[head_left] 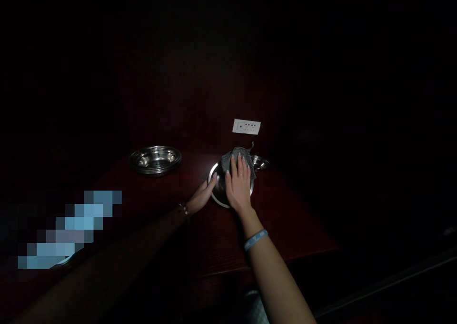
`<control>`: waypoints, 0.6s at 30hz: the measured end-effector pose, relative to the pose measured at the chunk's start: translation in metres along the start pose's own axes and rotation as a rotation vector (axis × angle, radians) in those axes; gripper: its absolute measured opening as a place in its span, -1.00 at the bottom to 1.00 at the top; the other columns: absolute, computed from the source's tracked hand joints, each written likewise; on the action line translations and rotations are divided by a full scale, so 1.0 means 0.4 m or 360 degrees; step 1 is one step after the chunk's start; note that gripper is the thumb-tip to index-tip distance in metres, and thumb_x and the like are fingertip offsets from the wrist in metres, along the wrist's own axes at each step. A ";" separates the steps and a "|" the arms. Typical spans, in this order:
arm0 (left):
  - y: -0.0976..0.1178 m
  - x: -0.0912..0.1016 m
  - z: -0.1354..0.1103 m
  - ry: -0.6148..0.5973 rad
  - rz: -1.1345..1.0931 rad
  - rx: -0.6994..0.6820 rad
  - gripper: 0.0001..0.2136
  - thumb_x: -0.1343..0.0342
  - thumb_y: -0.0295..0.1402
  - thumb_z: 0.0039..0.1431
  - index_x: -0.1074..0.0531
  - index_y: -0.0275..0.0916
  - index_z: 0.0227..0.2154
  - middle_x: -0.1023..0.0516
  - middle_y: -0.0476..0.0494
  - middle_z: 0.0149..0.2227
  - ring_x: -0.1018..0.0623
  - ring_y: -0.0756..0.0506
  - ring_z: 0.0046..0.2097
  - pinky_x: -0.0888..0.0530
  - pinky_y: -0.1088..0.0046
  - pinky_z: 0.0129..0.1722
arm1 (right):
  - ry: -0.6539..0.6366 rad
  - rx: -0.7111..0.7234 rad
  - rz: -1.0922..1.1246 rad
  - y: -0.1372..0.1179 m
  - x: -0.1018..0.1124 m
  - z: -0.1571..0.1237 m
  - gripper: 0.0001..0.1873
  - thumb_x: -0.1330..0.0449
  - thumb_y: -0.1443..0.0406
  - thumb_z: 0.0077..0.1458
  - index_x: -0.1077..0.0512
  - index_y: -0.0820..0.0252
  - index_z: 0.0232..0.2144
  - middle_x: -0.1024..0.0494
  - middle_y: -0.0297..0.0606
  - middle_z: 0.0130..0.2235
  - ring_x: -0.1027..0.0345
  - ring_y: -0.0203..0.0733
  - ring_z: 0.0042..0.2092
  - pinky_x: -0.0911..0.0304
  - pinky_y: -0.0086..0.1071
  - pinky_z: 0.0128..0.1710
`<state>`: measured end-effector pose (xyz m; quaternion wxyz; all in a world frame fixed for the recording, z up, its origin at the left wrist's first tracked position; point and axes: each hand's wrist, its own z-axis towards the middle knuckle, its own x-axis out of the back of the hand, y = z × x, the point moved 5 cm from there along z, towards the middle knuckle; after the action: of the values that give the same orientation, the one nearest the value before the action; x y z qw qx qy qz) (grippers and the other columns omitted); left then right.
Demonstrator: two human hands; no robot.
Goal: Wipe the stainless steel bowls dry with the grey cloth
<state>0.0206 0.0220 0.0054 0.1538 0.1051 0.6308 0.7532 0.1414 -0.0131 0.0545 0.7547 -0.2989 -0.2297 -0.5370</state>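
A round metal plate with a shiny rim (223, 204) is held in front of me, above or on the dark red table. My left hand (202, 197) grips its left edge, thumb over the rim and the other fingers hidden. Over the right part of the plate, my right hand (238, 183) presses a grey cloth (243, 151) against the surface, its fingers stretched over the fabric. Part of the cloth sticks up past the fingertips. Just behind it, another small metal dish (260, 162) is partly covered from view.
A stack of metal plates (155, 161) stands at the left on the dark red table (282, 209). A white socket panel (246, 126) is on the back wall. Blue pixelated blocks (84, 219) hide something at lower left. Most surroundings are too dark to make out.
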 end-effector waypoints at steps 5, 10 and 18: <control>0.009 -0.010 -0.013 -0.0089 0.0123 -0.0069 -0.37 0.09 0.07 0.32 -0.31 -0.26 0.27 -0.39 -0.20 0.30 -0.32 -0.23 0.36 -0.19 0.22 0.39 | 0.0186 -0.0154 0.0068 0.015 0.044 0.008 -0.51 0.19 0.28 0.38 -0.33 0.23 0.21 -0.43 -0.03 0.21 -0.22 -0.01 0.24 -0.07 -0.03 0.26; 0.010 -0.021 -0.021 -0.0206 0.0179 -0.0128 -0.35 0.12 0.09 0.33 -0.30 -0.28 0.27 -0.37 -0.21 0.31 -0.34 -0.21 0.35 -0.19 0.24 0.39 | 0.0217 -0.0216 -0.0011 0.026 0.058 0.007 -0.60 0.11 0.29 0.37 -0.40 0.19 0.10 -0.52 -0.05 0.05 -0.30 -0.03 0.08 -0.14 -0.12 0.11; 0.023 -0.022 -0.026 -0.0167 0.0233 -0.0152 -0.37 0.13 0.06 0.34 -0.30 -0.29 0.27 -0.31 -0.20 0.35 -0.28 -0.21 0.38 -0.15 0.25 0.40 | 0.0132 -0.0203 -0.0281 0.038 0.048 0.010 -0.60 0.08 0.27 0.38 -0.36 0.17 0.15 -0.51 -0.04 0.01 -0.29 -0.04 -0.02 -0.11 -0.21 -0.03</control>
<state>0.0243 0.0078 0.0129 0.1361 0.1827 0.5759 0.7852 0.1618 -0.0195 0.0673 0.6928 -0.3025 -0.1891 -0.6268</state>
